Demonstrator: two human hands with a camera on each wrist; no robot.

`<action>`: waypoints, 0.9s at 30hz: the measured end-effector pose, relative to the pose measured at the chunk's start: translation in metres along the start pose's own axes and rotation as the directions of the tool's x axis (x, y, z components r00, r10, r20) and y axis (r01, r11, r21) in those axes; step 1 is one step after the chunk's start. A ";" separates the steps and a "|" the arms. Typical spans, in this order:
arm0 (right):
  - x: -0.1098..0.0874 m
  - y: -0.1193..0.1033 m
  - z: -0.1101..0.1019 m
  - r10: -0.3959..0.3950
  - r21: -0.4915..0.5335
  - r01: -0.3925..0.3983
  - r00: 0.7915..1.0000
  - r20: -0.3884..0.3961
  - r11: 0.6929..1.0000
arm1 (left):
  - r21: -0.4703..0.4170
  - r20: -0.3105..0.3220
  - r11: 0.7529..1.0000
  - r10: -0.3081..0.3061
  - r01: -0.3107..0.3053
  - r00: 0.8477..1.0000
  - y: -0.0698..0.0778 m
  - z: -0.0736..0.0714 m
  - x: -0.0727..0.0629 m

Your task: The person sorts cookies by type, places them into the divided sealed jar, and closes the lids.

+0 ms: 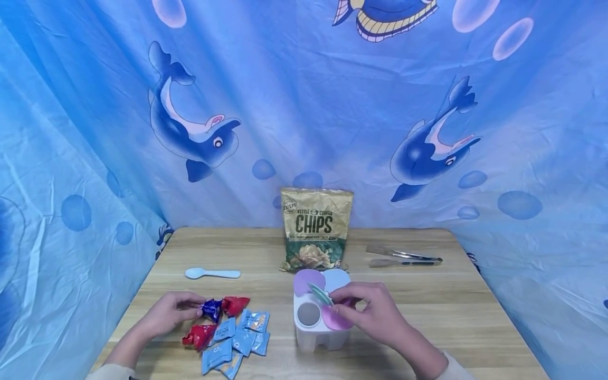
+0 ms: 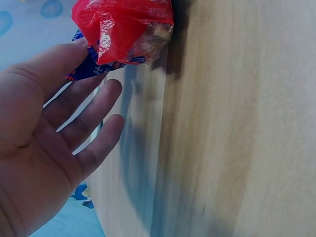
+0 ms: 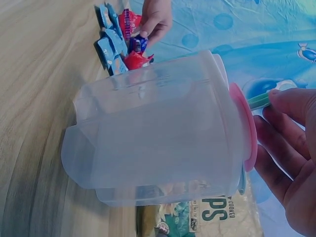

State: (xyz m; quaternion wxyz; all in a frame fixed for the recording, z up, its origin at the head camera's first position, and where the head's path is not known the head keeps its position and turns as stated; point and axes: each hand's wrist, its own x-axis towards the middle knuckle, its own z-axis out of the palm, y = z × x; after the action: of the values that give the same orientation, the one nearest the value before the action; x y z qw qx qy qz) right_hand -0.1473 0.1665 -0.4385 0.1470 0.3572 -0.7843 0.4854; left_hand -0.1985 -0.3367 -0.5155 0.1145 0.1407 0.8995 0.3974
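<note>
My left hand (image 1: 171, 314) pinches a dark blue snack packet (image 1: 211, 310) between thumb and fingertips, with the other fingers loosely spread. Red packets (image 1: 236, 305) lie on both sides of it, and several light blue sachets (image 1: 244, 340) are piled to the right. A translucent white container (image 1: 306, 338) stands upright in front of me. Purple and pink lids (image 1: 309, 281) and a light blue lid (image 1: 336, 278) cover three of its compartments; the near left opening (image 1: 309, 314) is uncovered. Above the container my right hand (image 1: 372, 311) pinches a tilted green lid (image 1: 320, 293).
A chips bag (image 1: 315, 229) stands behind the container, close to the curtain (image 1: 304, 105). Metal tongs (image 1: 404, 257) lie at the back right of the wooden table (image 1: 427, 316). At the back left is a light blue spoon (image 1: 212, 273).
</note>
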 end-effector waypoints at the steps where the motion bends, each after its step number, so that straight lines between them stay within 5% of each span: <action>1: 0.000 0.000 0.000 0.001 -0.001 -0.001 1.000 -0.002 1.000 | 0.023 -0.019 1.000 -0.017 0.018 1.000 0.001 0.000 -0.001; 8: -0.001 0.001 0.001 0.008 0.000 -0.008 1.000 -0.004 1.000 | 0.105 -0.139 0.991 -0.072 0.087 0.988 0.003 0.000 -0.004; 15: -0.001 -0.002 0.001 0.032 -0.002 -0.032 0.999 -0.003 0.999 | 0.092 -0.231 0.996 0.031 -0.010 0.973 0.019 -0.006 -0.007; 27: -0.002 -0.003 0.001 0.105 -0.025 -0.105 0.994 -0.008 0.994 | -0.051 -0.217 0.989 0.126 -0.140 0.968 0.091 0.009 0.000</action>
State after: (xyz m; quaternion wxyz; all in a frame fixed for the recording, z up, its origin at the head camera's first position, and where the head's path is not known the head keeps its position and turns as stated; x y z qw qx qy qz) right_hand -0.1437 0.1651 -0.4378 0.1285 0.3119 -0.8075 0.4838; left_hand -0.1814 -0.2720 -0.4538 -0.0048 0.1537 0.8815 0.4465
